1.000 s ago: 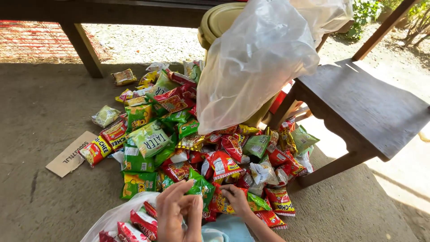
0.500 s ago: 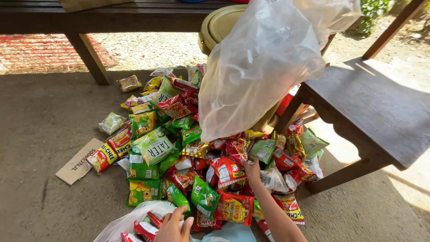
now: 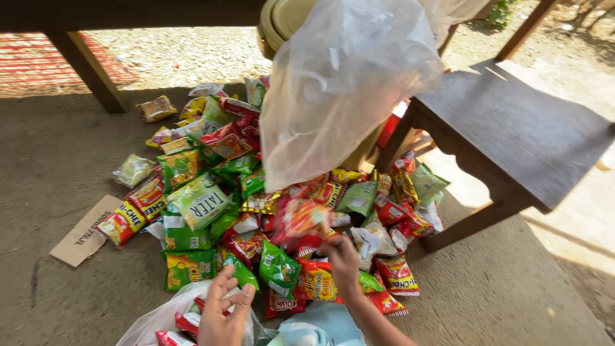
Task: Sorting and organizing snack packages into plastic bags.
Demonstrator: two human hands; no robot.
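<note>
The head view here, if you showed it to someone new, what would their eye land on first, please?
Most likely the bright heap of red, green and yellow snack packets spread over the concrete floor in the middle. Above it, a big clear plastic bag hangs down, beside a dark wooden bench on the right. At the bottom, the right hand lifts a blurred red packet, while the left hand rests at a white bag of packets.

I see my left hand and right hand bare, no gloves or rings, with the right forearm unsleeved.
</note>
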